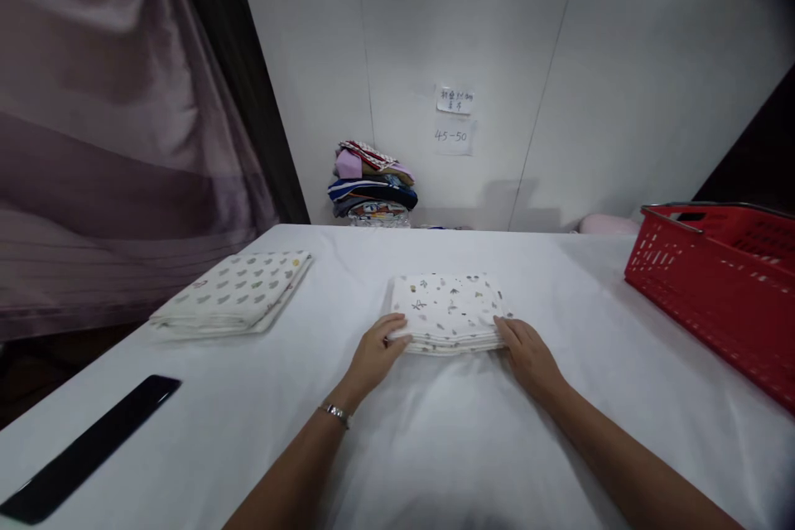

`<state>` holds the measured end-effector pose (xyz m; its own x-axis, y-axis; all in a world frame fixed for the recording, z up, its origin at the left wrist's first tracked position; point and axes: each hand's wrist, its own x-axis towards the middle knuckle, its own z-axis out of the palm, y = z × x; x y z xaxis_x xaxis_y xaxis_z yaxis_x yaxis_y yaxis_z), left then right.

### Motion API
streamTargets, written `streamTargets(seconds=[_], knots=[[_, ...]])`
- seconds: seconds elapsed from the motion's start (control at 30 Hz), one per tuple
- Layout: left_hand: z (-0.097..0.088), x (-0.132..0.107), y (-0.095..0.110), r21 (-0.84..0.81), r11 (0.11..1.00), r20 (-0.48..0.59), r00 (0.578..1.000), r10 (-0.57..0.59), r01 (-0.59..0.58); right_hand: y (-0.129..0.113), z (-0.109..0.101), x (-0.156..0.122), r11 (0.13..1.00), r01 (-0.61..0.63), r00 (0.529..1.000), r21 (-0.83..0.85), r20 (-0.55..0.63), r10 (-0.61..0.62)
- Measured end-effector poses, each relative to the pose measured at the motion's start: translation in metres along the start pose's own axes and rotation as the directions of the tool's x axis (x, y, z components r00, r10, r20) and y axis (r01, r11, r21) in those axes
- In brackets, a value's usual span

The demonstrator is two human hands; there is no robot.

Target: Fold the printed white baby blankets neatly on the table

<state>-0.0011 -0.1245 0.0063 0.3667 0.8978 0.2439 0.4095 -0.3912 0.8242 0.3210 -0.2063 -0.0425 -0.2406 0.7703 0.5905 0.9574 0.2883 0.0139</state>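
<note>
A folded white cloth with small printed figures [448, 308] lies on the white table [397, 431] in front of me. My left hand [375, 354] grips its near left corner, thumb on top and fingers curled under the edge. At the near right corner, my right hand [527, 354] holds the cloth the same way. A thin bracelet sits on my left wrist.
A second folded cloth with a grey pattern [236, 292] lies at the left. A red plastic basket [720, 286] stands at the right edge. A black flat strip [93, 443] lies near left. Folded clothes [371, 184] are stacked by the back wall.
</note>
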Motion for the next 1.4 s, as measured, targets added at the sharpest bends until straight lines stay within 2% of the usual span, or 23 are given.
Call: streamTargets(seconds=[0.13,0.23,0.33,0.43,0.5,0.6,0.67,0.73,0.77,0.83,0.9,0.93,1.0,1.03,1.07,1.17,1.23,1.3,1.4], knots=[[0.001,-0.015,-0.003,0.074,0.996,0.086,0.995,0.047,-0.054,0.002,-0.006,0.004,1.0,0.013,1.0,-0.001,-0.022,-0.013],[0.005,-0.017,-0.004,0.167,0.976,0.096,0.988,0.124,-0.139,0.004,-0.011,0.01,0.999,0.029,0.998,-0.014,-0.051,-0.03],[0.008,-0.007,-0.001,0.256,0.94,0.008,0.973,0.232,-0.227,0.008,-0.02,0.021,0.998,0.055,0.994,-0.04,-0.092,-0.059],[0.002,0.01,0.013,0.304,0.912,-0.089,0.944,0.316,-0.277,0.013,-0.037,0.036,0.995,0.07,0.991,-0.065,-0.111,-0.077],[-0.008,0.02,0.03,0.315,0.913,-0.159,0.934,0.32,-0.259,0.017,-0.057,0.048,0.994,0.074,0.989,-0.076,-0.122,-0.083],[-0.03,0.032,0.063,0.321,0.925,-0.276,0.914,0.296,-0.203,0.021,-0.098,0.064,0.994,0.084,0.983,-0.063,-0.16,-0.094],[-0.044,0.037,0.085,0.267,0.943,-0.315,0.907,0.279,-0.197,0.022,-0.127,0.072,0.997,0.079,0.981,-0.014,-0.179,-0.08],[-0.056,0.042,0.103,0.092,0.98,-0.312,0.929,0.197,-0.177,0.024,-0.153,0.079,0.996,0.049,0.979,0.079,-0.201,-0.032],[-0.06,0.046,0.109,-0.041,0.988,-0.286,0.949,0.13,-0.148,0.025,-0.162,0.081,0.99,0.021,0.978,0.142,-0.209,0.009],[-0.063,0.055,0.111,-0.312,0.949,-0.169,0.986,-0.003,-0.05,0.03,-0.17,0.087,0.953,-0.053,0.974,0.3,-0.196,0.116],[-0.056,0.068,0.098,-0.469,0.878,-0.013,0.993,-0.121,0.101,0.04,-0.159,0.092,0.871,-0.153,0.965,0.466,-0.121,0.234],[-0.049,0.075,0.087,-0.487,0.852,0.053,0.98,-0.191,0.193,0.046,-0.147,0.095,0.815,-0.209,0.956,0.54,-0.062,0.286],[-0.029,0.089,0.059,-0.442,0.803,0.148,0.915,-0.374,0.4,0.059,-0.109,0.097,0.691,-0.337,0.924,0.639,0.086,0.372],[-0.018,0.095,0.045,-0.403,0.769,0.158,0.865,-0.476,0.496,0.065,-0.087,0.098,0.621,-0.413,0.891,0.666,0.155,0.426],[-0.006,0.099,0.032,-0.376,0.751,0.16,0.836,-0.524,0.543,0.07,-0.064,0.098,0.549,-0.493,0.846,0.675,0.226,0.482],[0.023,0.109,0.002,-0.307,0.737,0.122,0.793,-0.596,0.602,0.08,-0.005,0.095,0.358,-0.669,0.696,0.651,0.38,0.61],[0.034,0.112,-0.009,-0.249,0.751,0.078,0.786,-0.613,0.611,0.084,0.018,0.092,0.297,-0.716,0.634,0.632,0.41,0.656],[0.037,0.114,-0.015,-0.174,0.778,0.039,0.794,-0.607,0.603,0.087,0.03,0.088,0.276,-0.732,0.61,0.623,0.417,0.674],[0.037,0.114,-0.018,-0.037,0.831,-0.017,0.831,-0.556,0.555,0.09,0.035,0.079,0.264,-0.74,0.599,0.619,0.426,0.678]])
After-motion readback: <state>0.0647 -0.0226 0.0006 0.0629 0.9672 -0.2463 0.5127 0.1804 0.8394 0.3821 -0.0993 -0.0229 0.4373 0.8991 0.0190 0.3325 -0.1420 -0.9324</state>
